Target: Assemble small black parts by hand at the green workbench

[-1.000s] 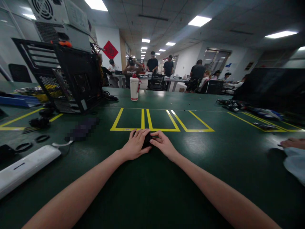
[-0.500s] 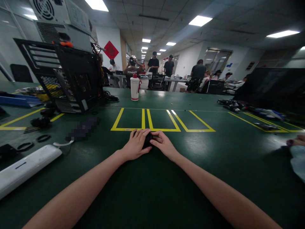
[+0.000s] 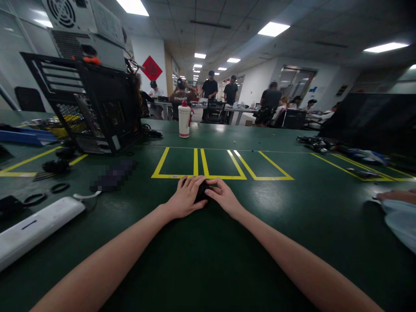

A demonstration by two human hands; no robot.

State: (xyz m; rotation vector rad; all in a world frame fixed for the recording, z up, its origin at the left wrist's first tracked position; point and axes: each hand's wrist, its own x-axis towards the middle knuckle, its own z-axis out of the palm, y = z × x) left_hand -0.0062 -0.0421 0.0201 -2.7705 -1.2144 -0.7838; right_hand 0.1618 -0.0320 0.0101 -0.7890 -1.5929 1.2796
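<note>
A small black rounded object, much like a computer mouse in size, lies on the green table, mostly covered by my fingers. My left hand is wrapped over its top and left side, with the thumb along its near edge. From the right, my right hand touches it with thumb and fingertips in a loose pinch. Just beyond both hands runs the front edge of the yellow tape outlines on the tabletop. What lies under my left palm is hidden.
To the left are a white power strip, black rings and an open computer case. A white bottle stands at the back. Another person's sleeve rests at the right edge; cables lie behind it.
My hands and the black object hold the same position. At the right edge, the other person's hand and sleeve have moved further into view, leftward.
</note>
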